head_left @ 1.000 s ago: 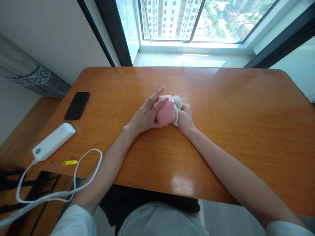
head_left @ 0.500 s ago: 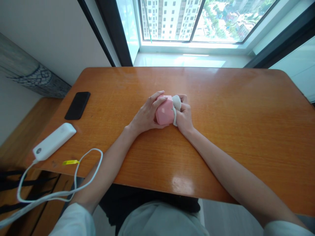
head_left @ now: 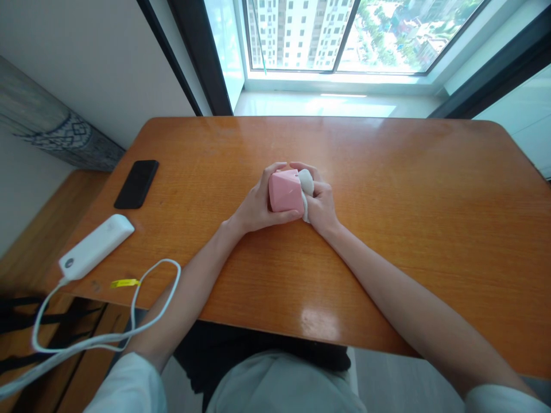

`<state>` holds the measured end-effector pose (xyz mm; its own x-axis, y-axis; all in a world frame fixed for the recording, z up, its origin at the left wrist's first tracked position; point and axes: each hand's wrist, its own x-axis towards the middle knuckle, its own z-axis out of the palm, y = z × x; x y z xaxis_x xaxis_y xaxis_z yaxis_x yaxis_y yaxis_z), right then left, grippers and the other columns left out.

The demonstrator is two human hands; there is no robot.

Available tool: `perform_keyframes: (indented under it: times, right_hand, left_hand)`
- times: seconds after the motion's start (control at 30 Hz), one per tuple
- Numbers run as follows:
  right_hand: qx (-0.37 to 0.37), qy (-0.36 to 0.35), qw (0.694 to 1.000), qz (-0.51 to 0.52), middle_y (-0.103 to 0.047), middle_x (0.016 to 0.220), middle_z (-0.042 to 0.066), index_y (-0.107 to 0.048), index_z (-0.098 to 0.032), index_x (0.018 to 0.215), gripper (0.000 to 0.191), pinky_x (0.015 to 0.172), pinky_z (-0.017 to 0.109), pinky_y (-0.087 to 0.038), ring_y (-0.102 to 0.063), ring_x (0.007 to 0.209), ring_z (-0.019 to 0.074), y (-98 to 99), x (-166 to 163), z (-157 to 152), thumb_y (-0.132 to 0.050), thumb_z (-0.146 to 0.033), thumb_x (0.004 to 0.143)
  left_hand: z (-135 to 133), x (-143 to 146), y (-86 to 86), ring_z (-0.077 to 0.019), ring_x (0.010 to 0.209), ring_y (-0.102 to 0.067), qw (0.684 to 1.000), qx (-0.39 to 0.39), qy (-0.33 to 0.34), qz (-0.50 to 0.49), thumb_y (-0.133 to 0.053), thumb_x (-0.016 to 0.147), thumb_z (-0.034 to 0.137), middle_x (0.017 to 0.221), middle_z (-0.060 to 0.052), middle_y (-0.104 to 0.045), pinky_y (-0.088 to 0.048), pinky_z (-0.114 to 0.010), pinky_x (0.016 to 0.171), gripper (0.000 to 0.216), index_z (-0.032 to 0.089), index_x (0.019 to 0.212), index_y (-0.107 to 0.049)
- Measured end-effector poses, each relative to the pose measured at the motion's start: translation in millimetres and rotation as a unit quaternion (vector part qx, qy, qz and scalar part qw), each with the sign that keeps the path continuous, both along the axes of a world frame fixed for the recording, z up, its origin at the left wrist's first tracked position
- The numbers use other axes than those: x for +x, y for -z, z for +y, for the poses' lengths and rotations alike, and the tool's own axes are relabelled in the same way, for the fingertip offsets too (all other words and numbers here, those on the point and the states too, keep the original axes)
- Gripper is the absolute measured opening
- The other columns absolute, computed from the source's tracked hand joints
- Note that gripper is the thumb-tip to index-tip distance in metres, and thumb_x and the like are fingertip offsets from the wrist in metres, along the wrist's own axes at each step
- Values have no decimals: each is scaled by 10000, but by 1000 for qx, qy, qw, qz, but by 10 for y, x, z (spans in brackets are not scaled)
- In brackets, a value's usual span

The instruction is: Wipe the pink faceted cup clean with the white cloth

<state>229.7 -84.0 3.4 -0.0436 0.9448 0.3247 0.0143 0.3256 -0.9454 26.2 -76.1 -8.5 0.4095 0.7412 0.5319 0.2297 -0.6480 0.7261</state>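
My left hand (head_left: pixel 263 205) is closed round a small pink faceted block-like object (head_left: pixel 284 192), thumb along its near side and fingers over the far side. Against the object's right side my right hand (head_left: pixel 322 203) holds a bunched white cloth (head_left: pixel 306 182). Part of the cloth hangs below, between the object and my fingers. Both hands meet above the middle of the wooden table (head_left: pixel 413 229). The right palm's inner side and the rest of the cloth are hidden.
A black phone (head_left: pixel 136 184) lies at the table's left side. Nearer me is a white power strip (head_left: pixel 97 246), whose white cable (head_left: pixel 170 301) loops over my left forearm and carries a yellow tag (head_left: pixel 124 283). Beyond the table's far edge is a window (head_left: pixel 344 34).
The pink object has turned a little and shifted slightly left in my left hand. My left fingers and thumb have changed their hold; the right fingers have moved slightly on the cloth.
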Motion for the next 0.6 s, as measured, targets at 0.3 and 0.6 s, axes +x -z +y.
perform_keyframes:
  times: [0.3, 0.6]
  right_hand:
    - [-22, -3, 1000, 14, -792, 1012, 42, -814, -238, 727, 269, 859, 372, -581, -699, 929, 210, -76, -19, -22, -861, -462, 868]
    - [-53, 7, 998, 30, -671, 865, -6, -744, -213, 686, 220, 705, 309, -449, -534, 770, 138, -40, -6, -6, -807, -331, 861]
  left_hand:
    - [45, -37, 69, -435, 1682, -485, 997, 73, -11, 21, -875, 863, 849, 1827, -220, -390, -513, -623, 1314, 1291, 342, 1820, -172]
    - [52, -133, -45, -459, 1715, -440, 967, 218, -14, 133, -926, 850, 794, 1879, -178, -330, -500, -700, 1334, 1261, 397, 1816, -217]
